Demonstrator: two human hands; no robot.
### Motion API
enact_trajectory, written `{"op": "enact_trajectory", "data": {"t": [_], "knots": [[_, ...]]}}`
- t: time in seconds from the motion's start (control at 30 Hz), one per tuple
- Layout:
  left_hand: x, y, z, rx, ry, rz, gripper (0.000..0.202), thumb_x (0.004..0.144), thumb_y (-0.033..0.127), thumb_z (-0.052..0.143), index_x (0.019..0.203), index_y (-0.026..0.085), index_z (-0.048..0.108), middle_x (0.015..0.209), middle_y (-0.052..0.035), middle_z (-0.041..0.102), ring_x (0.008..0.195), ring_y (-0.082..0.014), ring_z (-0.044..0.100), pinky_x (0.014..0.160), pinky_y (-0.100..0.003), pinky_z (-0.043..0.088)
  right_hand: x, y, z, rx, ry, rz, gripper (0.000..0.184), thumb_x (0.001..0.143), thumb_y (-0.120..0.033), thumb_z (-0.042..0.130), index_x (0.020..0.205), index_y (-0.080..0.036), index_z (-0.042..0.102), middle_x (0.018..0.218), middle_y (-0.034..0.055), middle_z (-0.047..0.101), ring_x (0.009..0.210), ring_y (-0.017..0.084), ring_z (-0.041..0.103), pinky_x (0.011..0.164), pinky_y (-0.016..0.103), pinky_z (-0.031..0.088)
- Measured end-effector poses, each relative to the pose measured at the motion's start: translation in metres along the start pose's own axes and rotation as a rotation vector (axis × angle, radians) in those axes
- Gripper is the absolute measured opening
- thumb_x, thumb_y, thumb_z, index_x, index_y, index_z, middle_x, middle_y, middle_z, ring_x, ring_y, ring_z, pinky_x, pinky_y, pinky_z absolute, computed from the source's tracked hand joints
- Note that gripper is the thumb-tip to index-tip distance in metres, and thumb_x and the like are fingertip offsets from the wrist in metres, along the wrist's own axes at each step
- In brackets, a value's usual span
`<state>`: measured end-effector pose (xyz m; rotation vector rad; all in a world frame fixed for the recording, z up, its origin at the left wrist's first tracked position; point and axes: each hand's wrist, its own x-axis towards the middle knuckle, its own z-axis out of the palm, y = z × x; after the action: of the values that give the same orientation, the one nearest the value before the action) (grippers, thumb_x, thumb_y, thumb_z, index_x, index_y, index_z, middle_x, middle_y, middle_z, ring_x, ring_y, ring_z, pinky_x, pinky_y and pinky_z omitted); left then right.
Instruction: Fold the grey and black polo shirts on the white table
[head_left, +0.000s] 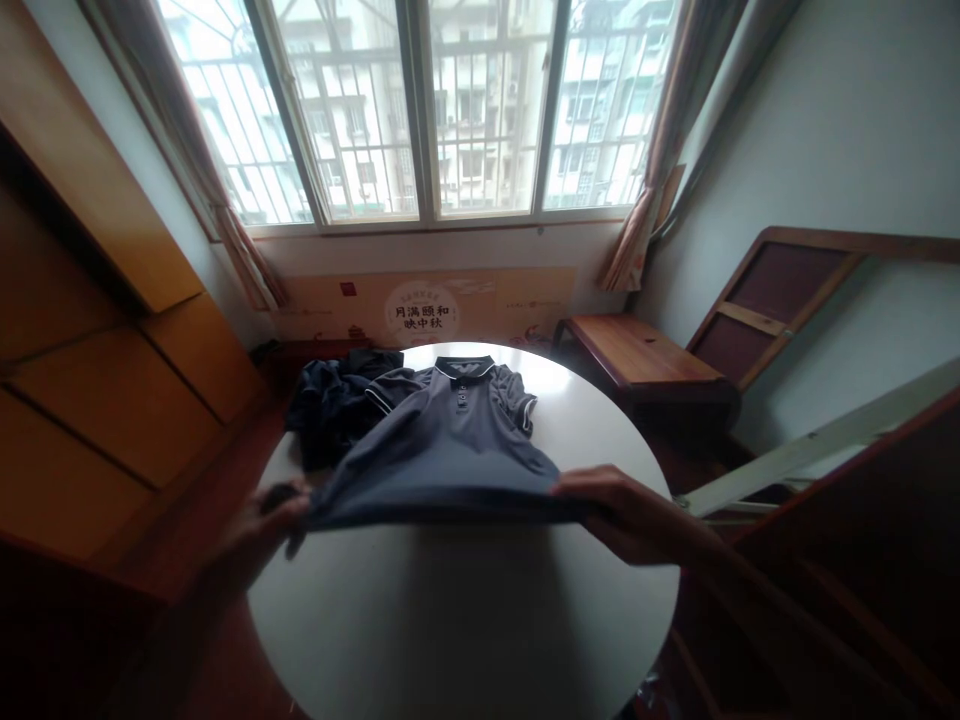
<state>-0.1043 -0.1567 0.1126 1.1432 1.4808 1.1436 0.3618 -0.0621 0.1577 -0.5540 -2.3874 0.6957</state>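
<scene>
A grey short-sleeved polo shirt [450, 440] with a black collar lies front up on a round white table [480, 620], its collar toward the window. Its bottom hem is stretched taut and raised off the tabletop between both hands. My left hand [281, 510] is closed on the hem's left corner and looks blurred. At the right corner, my right hand [611, 505] pinches the cloth with fingers closed. The shirt's left-side sleeve rests against a heap of dark clothing [326, 400]; the other sleeve is bunched on the table.
Behind the table, a low wooden bench [637, 350] stands at the right. A wooden-framed panel [772, 290] leans on the right wall. Wooden cabinets [97, 400] line the left side. A printed box [322, 300] lies below the barred window.
</scene>
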Motion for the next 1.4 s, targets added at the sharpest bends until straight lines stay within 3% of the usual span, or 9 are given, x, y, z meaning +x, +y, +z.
{"op": "enact_trajectory", "data": {"t": [0.1,0.17,0.27,0.4,0.53,0.67,0.93,1.13,1.4], "knots": [[-0.031,-0.004,-0.007,0.480,-0.489,-0.215,0.037,0.070,0.054,0.077,0.082,0.019,0.068,0.073,0.0007,0.067,0.065,-0.0166,0.063,0.058,-0.023,0.050,-0.028,-0.015,-0.016,0.100,-0.245,0.035,0.024,0.091,-0.033,0.064,0.107,-0.018,0.073,0.086,0.0089,0.073,0.076,0.016,0.066,0.076,0.027,0.052],[-0.038,0.008,0.001,0.724,-0.580,-0.152,0.037,0.080,0.057,0.067,0.093,0.024,0.071,0.087,-0.0008,0.070,0.080,-0.0188,0.065,0.072,-0.025,0.052,-0.026,-0.001,-0.009,0.079,-0.227,0.090,0.027,0.095,-0.037,0.059,0.103,-0.017,0.074,0.086,0.0085,0.073,0.076,0.016,0.067,0.076,0.027,0.052],[-0.012,0.033,0.043,0.778,-0.526,0.193,0.033,0.093,0.049,0.053,0.104,0.025,0.071,0.096,-0.0040,0.071,0.088,-0.0200,0.065,0.084,-0.027,0.050,0.007,0.046,0.015,-0.112,-0.056,0.156,0.032,0.099,-0.035,0.050,0.095,-0.016,0.075,0.090,0.0101,0.072,0.079,0.018,0.067,0.078,0.030,0.053],[0.082,0.043,0.141,0.831,-0.493,0.600,0.032,0.098,0.032,0.041,0.101,0.021,0.071,0.099,-0.0083,0.070,0.093,-0.0216,0.066,0.091,-0.030,0.048,0.073,0.117,0.054,-0.302,-0.013,0.177,0.034,0.098,-0.027,0.045,0.120,-0.019,0.070,0.125,0.0133,0.067,0.115,0.025,0.062,0.104,0.043,0.044],[0.182,0.019,0.215,1.159,-0.292,0.480,0.045,0.099,0.030,0.038,0.135,0.012,0.057,0.143,-0.0204,0.051,0.133,-0.0310,0.048,0.112,-0.045,0.035,0.106,0.172,0.069,-0.586,-0.148,0.492,0.053,0.098,-0.046,0.042,0.149,-0.030,0.044,0.157,0.0079,0.038,0.143,0.041,0.029,0.109,0.075,0.018],[0.245,-0.007,0.238,1.253,-0.210,0.228,0.069,0.096,0.061,0.033,0.156,0.027,0.028,0.164,-0.0142,0.016,0.149,-0.0400,0.014,0.115,-0.064,0.017,0.100,0.218,0.050,-0.611,-0.208,0.715,0.055,0.100,-0.055,0.028,0.153,-0.039,0.032,0.164,0.0009,0.023,0.147,0.043,0.018,0.105,0.078,0.018],[0.312,-0.020,0.262,1.220,-0.153,0.294,0.074,0.090,0.074,0.029,0.155,0.037,0.028,0.165,-0.0075,0.015,0.150,-0.0385,0.011,0.116,-0.063,0.012,0.112,0.278,0.016,-0.616,-0.149,0.794,0.053,0.102,-0.048,0.025,0.153,-0.038,0.032,0.164,-0.0036,0.021,0.148,0.041,0.016,0.106,0.078,0.016],[0.328,-0.019,0.267,1.241,-0.126,0.307,0.075,0.091,0.074,0.028,0.155,0.036,0.029,0.165,-0.0079,0.017,0.150,-0.0385,0.012,0.116,-0.063,0.012,0.119,0.269,0.025,-0.707,-0.051,0.742,0.051,0.101,-0.038,0.031,0.149,-0.025,0.043,0.161,0.0064,0.030,0.145,0.042,0.020,0.109,0.074,0.015],[0.304,-0.001,0.268,1.235,-0.058,0.392,0.055,0.099,0.048,0.034,0.147,0.023,0.046,0.157,-0.0129,0.036,0.147,-0.0364,0.022,0.115,-0.059,0.022,0.032,0.158,0.068,-0.635,-0.056,0.203,0.030,0.096,-0.025,0.048,0.118,-0.015,0.066,0.134,0.0167,0.058,0.127,0.030,0.050,0.111,0.052,0.033]]}}
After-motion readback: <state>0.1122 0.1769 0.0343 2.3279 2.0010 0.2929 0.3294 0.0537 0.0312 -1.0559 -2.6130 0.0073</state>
